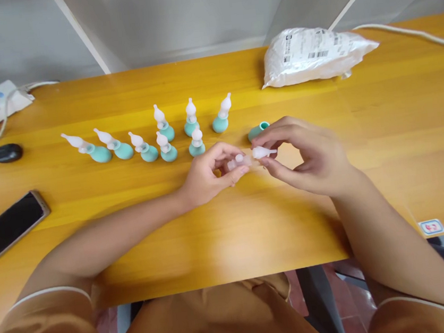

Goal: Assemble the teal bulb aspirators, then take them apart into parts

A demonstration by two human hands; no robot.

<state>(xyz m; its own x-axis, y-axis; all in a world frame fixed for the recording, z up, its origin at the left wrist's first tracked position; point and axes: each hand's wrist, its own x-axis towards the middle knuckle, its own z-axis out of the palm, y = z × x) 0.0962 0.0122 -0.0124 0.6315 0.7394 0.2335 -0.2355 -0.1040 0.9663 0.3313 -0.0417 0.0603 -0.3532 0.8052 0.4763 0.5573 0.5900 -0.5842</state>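
My left hand (216, 171) pinches a small translucent plastic connector (239, 161) with a short stub on its side. Between the thumb and fingers of my right hand (305, 157) is a white nozzle tip (263, 152), its thin end pointing right. The two pieces are close together; I cannot tell whether they touch. Just behind my right fingers lies a teal rubber bulb (258, 130), its open mouth showing and part of it hidden. Left of it stand several assembled bulb aspirators (220, 118) with teal bulbs and white tips.
A white plastic parcel bag (313, 54) lies at the back right, near a cable (415, 32). To the left are a black mouse (9, 153) and a phone (10, 230). A small sticker (431, 227) is at the front right edge. Grey partitions (189, 15) rise behind the table.
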